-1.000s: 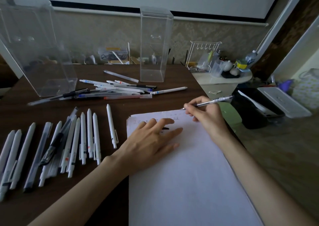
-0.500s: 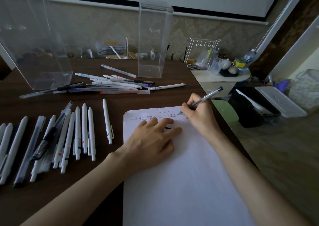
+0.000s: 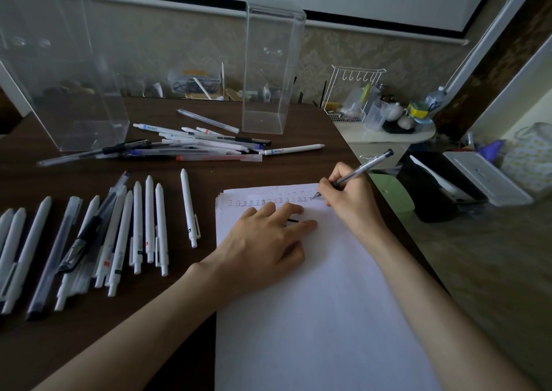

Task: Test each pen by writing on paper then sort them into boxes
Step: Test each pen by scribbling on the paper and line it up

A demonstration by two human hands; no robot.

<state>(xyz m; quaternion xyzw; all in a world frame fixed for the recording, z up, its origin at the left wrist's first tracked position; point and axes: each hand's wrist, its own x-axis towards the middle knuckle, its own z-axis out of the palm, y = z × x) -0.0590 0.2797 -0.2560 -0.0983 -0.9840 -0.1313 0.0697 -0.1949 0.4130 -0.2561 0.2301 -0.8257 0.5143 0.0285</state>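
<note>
Right grip: right hand (image 3: 349, 202) grasps pen (image 3: 361, 169), tip on paper (image 3: 313, 331) by the right edge of the bench (image 3: 268, 175).
Left grip: left hand (image 3: 263, 241) released, flat, pinning paper.
Technique: light, even stroke; check ink.

Entry: one legible text only. The character 正 (image 3: 268, 202) is handwritten many times in a single row along the top of the paper (image 3: 313, 316), in reddish, bluish and dark ink. I see the row end at the tip of the clear pen (image 3: 358, 171) held in the right hand (image 3: 349, 205). The blue print on a white pen (image 3: 276, 151) is too small to read. I cannot make out the yellow label (image 3: 194, 72) on the box at the back because it is blurred.
</note>
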